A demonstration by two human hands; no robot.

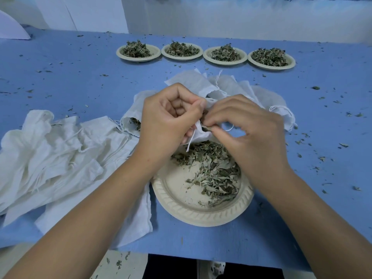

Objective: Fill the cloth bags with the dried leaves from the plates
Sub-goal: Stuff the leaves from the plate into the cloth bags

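Observation:
My left hand (171,117) grips a small white cloth bag (198,133) by its mouth, with its drawstring hanging down. My right hand (245,125) pinches a few dried leaves (207,127) right at the bag's opening. Both hands hover over a beige paper plate (181,210) close to me, and a thin heap of dried leaves (213,170) lies on its right half. A bag with leaves showing in its mouth (132,121) lies just left of my left hand.
Several plates heaped with leaves (205,53) stand in a row at the back of the blue table (70,77). A pile of white cloth bags (52,158) lies at the left, more bags (241,85) behind my hands. Leaf crumbs dot the table.

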